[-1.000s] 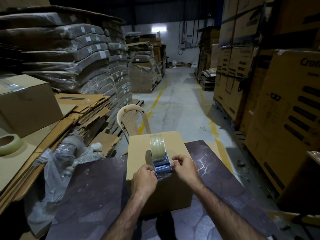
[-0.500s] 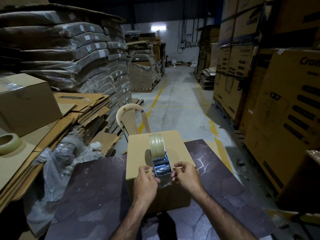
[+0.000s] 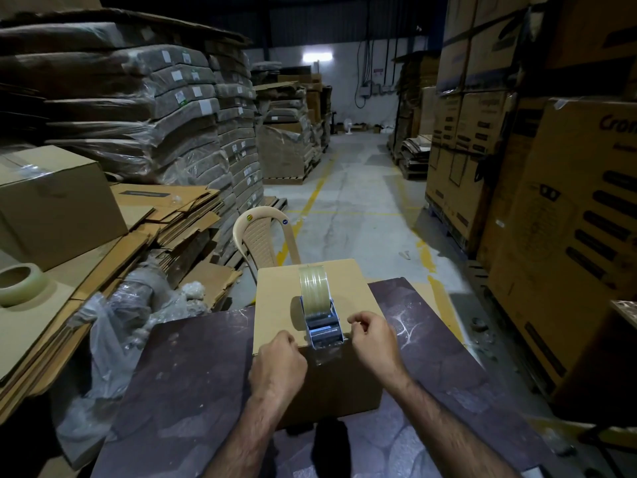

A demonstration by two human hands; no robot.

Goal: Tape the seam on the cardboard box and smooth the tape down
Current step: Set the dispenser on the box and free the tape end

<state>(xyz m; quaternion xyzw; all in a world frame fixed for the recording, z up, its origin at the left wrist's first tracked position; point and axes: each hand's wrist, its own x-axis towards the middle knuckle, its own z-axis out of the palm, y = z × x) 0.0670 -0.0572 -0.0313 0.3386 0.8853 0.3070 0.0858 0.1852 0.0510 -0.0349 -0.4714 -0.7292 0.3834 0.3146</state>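
Observation:
A brown cardboard box stands on a dark table. A blue tape dispenser with a clear tape roll sits on the box top, close to its near edge. A crumpled clear tape end hangs from the dispenser over the box's front face. My left hand is curled into a loose fist at the front edge, just left of the tape end and apart from it. My right hand has its fingers curled beside the dispenser's right side; whether it pinches the tape is unclear.
A beige plastic chair stands behind the box. On the left lie flattened cardboard sheets, a spare tape roll, a closed carton and crumpled plastic wrap. Tall stacked cartons line the right side of the aisle.
Both hands pinched the tape end at the dispenser's mouth and drew it down over the front edge. Now they have moved apart, the left one lower and off the tape.

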